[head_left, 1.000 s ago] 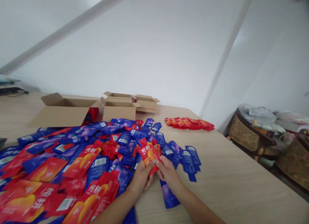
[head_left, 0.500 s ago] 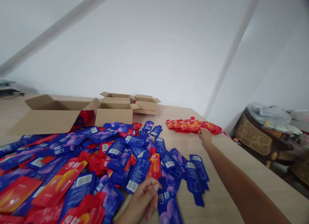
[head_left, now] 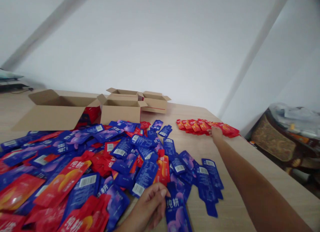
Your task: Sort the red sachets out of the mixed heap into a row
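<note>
My left hand (head_left: 152, 205) is closed near the front edge, thumb and forefinger pinched at the upper left edge of a blue spout pouch (head_left: 177, 213) printed with purple fruit. My right hand (head_left: 216, 133) reaches far forward, its fingers closed on a red pouch in an overlapping row of red pouches (head_left: 193, 126); the pouch under the fingers is partly hidden. Left of my left hand spreads a mixed heap of blue and red pouches (head_left: 122, 148). Several blue pouches (head_left: 207, 182) lie loosely overlapped between my two arms.
Behind the heap stand open cardboard boxes: a large one (head_left: 53, 117) at left, a smaller one (head_left: 121, 113) beside it, others (head_left: 155, 105) further back. The wooden table (head_left: 245, 158) ends at right, near a patterned chair (head_left: 272, 137) piled with plastic bags. A white wall (head_left: 160, 41) rises behind.
The view has shifted slightly, moving most of the scene rightward in the picture. My right hand stays at the red row, and my left hand keeps its pinch beside the blue pouch.
</note>
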The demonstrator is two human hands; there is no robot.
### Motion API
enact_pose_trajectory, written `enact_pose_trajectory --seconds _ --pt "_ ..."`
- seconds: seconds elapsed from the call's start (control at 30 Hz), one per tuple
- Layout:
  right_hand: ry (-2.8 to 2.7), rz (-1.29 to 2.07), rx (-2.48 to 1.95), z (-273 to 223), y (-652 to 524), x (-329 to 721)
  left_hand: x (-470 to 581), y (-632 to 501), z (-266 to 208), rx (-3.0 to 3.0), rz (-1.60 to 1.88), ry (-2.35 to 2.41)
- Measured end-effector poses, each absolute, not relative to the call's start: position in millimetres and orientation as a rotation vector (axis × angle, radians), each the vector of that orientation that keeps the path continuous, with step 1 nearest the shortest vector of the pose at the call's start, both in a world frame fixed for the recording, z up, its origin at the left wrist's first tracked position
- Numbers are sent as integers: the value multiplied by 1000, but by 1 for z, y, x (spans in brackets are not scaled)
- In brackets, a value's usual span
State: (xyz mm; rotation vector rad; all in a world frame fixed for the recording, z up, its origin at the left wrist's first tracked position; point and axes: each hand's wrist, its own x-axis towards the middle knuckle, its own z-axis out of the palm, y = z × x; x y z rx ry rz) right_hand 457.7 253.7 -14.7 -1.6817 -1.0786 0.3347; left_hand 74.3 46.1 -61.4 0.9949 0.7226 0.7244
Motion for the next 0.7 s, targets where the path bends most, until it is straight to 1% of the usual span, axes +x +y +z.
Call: enact_pose_trajectory --seconds 0.17,0.23,0.27,0.3,0.37,0.47,0.57,0.7 --pt "-1227 574 -1669 -24 211 389 75 44 -57 1052 753 724" --pt "-1375 719 -1649 -36 187 347 75 44 -59 1033 776 716" --pt "-1539 814 -1617 -42 175 325 75 45 -61 1020 797 711" --pt "-1661 799 -1582 -47 164 304 76 45 -63 1010 821 705" --pt "-1782 646 -1573 -54 146 268 76 45 -66 997 873 691" --pt "-1720 506 -1642 -56 130 230 77 44 -67 998 928 673" --pt "-1623 581 -1659 -54 121 213 77 43 -67 1011 961 670" --pt "-1467 642 -1414 -51 104 218 76 42 -67 1024 1006 673"
